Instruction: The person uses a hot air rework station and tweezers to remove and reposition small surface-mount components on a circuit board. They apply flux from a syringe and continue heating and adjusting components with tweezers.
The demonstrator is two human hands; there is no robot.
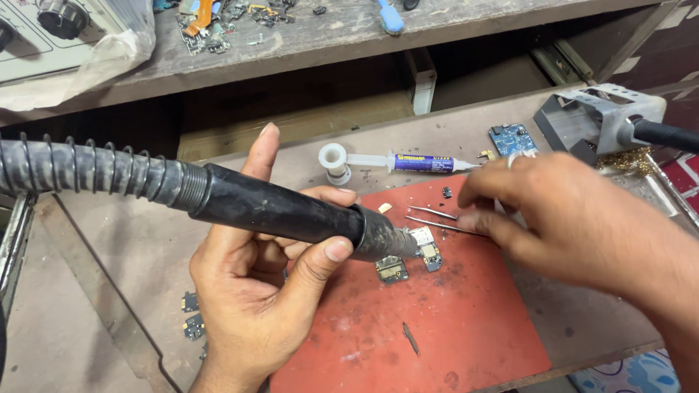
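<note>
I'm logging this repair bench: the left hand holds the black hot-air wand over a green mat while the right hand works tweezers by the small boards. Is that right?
Not quite: the mat is red, not green, as the head view shows. The rest stands: the left hand grips the black hot-air wand, and the right hand works tweezers by the small boards.

The left hand [255, 291] grips a black hot-air wand [277, 211]; the right hand [575, 218] holds tweezers [437, 218] over a red mat [451, 320].

White syringe with blue label [408, 161], blue circuit board [512, 137], grey metal stand [593, 116], spare chips [192, 314], blue-handled tool [390, 18]
</note>
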